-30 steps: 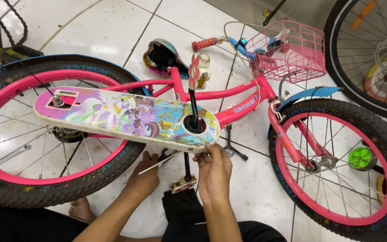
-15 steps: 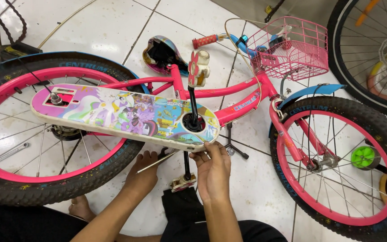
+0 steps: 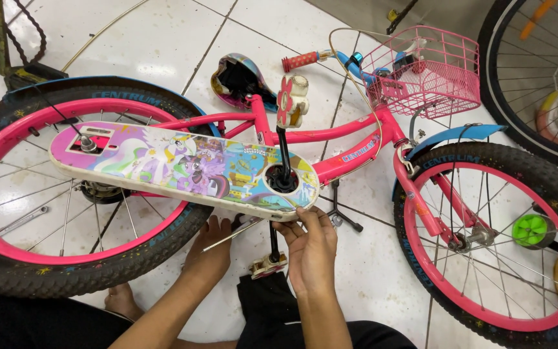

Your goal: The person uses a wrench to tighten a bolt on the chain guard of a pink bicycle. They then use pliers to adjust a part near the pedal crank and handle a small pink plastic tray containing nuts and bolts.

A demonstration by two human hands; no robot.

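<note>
1. A small pink bicycle (image 3: 356, 139) is being worked on as it lies on its side on the tiled floor (image 3: 163, 39), its rear wheel (image 3: 8, 213) to the left and its front wheel (image 3: 485, 239) to the right.
2. The colourful chain guard (image 3: 182, 169) is being kept with its long axis running left to right, from the rear hub to the crank (image 3: 279, 174), which is standing up through the hole at its right end.
3. The lower right edge of the chain guard is being touched by the right hand (image 3: 311, 249); its fingers (image 3: 305, 216) are being curled up against the rim from below, pinched lightly together there (whether anything small is being held between them cannot be told).
4. The left hand (image 3: 209, 249) is being reached under the guard's lower edge, a little to the left; its fingers are being hidden by the guard, so their state cannot be told.
5. The guard is thus lying directly above and ahead of both hands, and the right hand is being held nearer to the crank end.
6. The lower pedal (image 3: 267, 265) is being left just between the two wrists.
</note>
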